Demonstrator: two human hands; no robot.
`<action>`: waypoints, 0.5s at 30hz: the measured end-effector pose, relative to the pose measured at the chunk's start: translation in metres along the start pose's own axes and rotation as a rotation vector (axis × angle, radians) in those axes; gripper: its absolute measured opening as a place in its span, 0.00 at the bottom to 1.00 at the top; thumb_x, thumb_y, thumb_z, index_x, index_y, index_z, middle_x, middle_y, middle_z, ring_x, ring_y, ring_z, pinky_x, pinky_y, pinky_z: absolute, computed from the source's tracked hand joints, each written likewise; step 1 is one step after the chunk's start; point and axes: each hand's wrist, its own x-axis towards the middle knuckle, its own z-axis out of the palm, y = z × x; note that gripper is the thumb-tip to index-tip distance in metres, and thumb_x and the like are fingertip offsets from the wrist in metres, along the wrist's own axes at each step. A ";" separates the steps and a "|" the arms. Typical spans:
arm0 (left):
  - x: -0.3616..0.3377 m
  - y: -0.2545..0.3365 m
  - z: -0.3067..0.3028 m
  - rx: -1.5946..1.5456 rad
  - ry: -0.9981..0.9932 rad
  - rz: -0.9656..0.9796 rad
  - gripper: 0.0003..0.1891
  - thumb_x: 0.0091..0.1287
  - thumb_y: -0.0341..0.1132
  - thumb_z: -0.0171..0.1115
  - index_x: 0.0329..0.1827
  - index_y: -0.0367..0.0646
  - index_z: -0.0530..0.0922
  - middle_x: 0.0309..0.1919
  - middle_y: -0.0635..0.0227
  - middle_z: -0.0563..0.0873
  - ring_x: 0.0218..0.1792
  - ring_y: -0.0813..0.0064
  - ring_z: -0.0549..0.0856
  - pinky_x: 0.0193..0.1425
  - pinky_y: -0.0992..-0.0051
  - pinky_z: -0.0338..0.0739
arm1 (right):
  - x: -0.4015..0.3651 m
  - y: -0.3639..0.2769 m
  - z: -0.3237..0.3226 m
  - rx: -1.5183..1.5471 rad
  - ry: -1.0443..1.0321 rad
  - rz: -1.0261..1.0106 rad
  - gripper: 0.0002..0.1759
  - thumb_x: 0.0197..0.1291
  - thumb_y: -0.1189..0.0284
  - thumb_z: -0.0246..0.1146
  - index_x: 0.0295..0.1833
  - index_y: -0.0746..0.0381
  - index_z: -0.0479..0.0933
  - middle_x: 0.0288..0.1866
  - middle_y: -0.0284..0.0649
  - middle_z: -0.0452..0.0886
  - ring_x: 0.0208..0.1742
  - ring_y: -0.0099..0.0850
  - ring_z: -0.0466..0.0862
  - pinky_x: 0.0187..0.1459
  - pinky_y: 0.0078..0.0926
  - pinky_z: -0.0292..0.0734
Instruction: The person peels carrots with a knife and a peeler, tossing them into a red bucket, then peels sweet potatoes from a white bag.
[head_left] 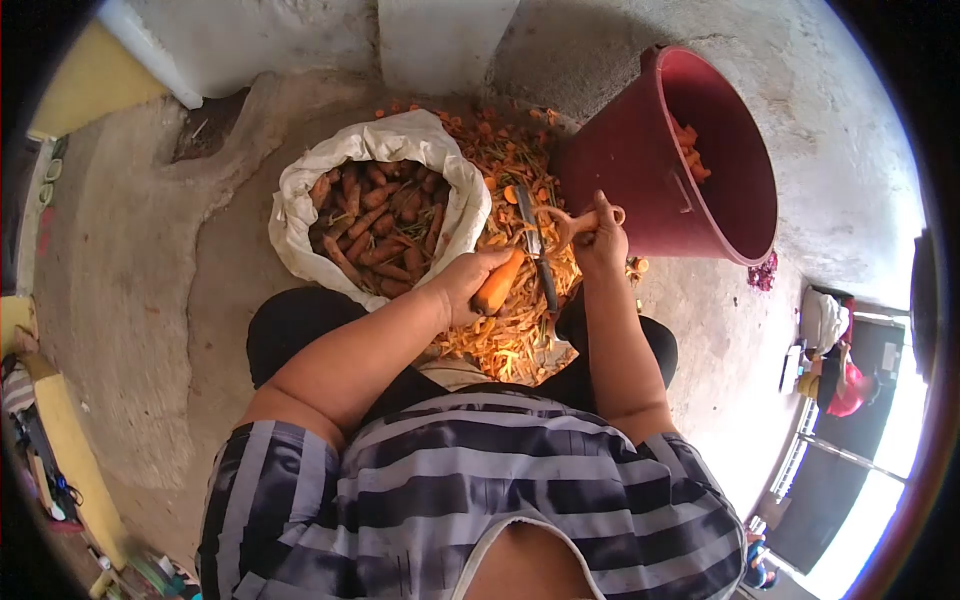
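My left hand (466,284) is closed around a carrot (497,285), whose bright orange side shows a darker end toward me. In my right hand (604,240) is a Y-shaped peeler (572,228), gripped by its handle, its head turned toward the carrot and a little apart from it. Beneath and between my hands lies a knife (537,247) with a black handle, resting on a heap of orange peelings (500,345). Left of the heap stands a white sack (290,222), its rim rolled down, full of unpeeled carrots (385,225).
A large dark red bucket (625,160) leans at the right with peeled carrots (690,150) inside. Peelings and green tops (510,150) spread over the floor behind. A concrete wall (440,45) closes the back. Another person in a red cap (850,388) is at the far right.
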 end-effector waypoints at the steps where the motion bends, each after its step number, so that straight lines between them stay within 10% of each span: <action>1: -0.005 0.003 0.004 -0.033 0.010 0.005 0.10 0.66 0.42 0.47 0.43 0.46 0.69 0.29 0.72 0.73 0.24 0.77 0.76 0.20 0.77 0.73 | -0.016 0.002 0.007 -0.001 -0.065 0.022 0.08 0.54 0.71 0.62 0.30 0.59 0.70 0.24 0.33 0.71 0.21 0.22 0.69 0.19 0.17 0.63; 6: -0.007 0.001 0.007 -0.059 -0.045 0.070 0.10 0.65 0.41 0.50 0.38 0.44 0.71 0.26 0.70 0.76 0.26 0.76 0.78 0.23 0.76 0.75 | -0.067 0.032 0.014 -0.209 -0.571 -0.008 0.09 0.52 0.70 0.63 0.31 0.59 0.69 0.23 0.32 0.69 0.21 0.23 0.70 0.21 0.19 0.64; 12: 0.013 -0.011 -0.018 -0.067 -0.157 -0.032 0.10 0.66 0.40 0.47 0.43 0.45 0.69 0.28 0.69 0.76 0.24 0.78 0.77 0.23 0.75 0.74 | 0.008 0.014 0.013 -0.348 0.058 -0.079 0.12 0.52 0.71 0.64 0.26 0.58 0.67 0.19 0.29 0.65 0.17 0.20 0.65 0.17 0.21 0.59; 15: 0.006 -0.006 -0.008 -0.029 -0.061 -0.013 0.11 0.67 0.42 0.46 0.45 0.46 0.68 0.30 0.68 0.76 0.23 0.77 0.76 0.19 0.77 0.72 | 0.011 0.007 0.003 -0.097 0.005 -0.027 0.10 0.54 0.70 0.63 0.26 0.56 0.68 0.20 0.31 0.69 0.19 0.20 0.67 0.17 0.17 0.61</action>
